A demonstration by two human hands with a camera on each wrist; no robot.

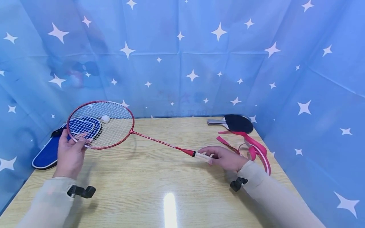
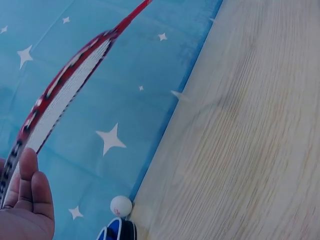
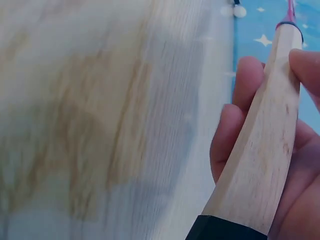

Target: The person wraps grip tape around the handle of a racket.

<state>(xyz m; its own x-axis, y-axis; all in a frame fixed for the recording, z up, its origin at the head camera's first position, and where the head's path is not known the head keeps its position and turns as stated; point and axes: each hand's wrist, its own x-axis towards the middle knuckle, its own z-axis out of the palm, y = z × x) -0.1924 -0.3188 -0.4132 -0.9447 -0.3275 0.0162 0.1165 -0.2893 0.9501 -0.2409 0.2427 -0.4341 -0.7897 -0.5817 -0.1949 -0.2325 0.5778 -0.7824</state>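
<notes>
A red badminton racket [image 1: 154, 139] is held up above the table, its strung head to the left and its bare wooden handle [image 3: 267, 135] to the right. At the far left of the head, my left hand [image 1: 69, 155] pinches the rim between thumb and fingers. My right hand [image 1: 226, 157] grips the handle, with the thumb and fingertips on opposite sides of the wood in the right wrist view. Through the strings in the head view show a white ball [image 1: 105, 119] and part of a blue case [image 1: 47, 155] with white trim.
The wooden table [image 1: 142, 190] meets a blue star-patterned curtain [image 1: 171, 63] at the back and sides. At the back right lies a black table tennis bat [image 1: 239, 123]. Nearer, a pink ribbon with a ring [image 1: 260, 148] lies partly behind my right forearm.
</notes>
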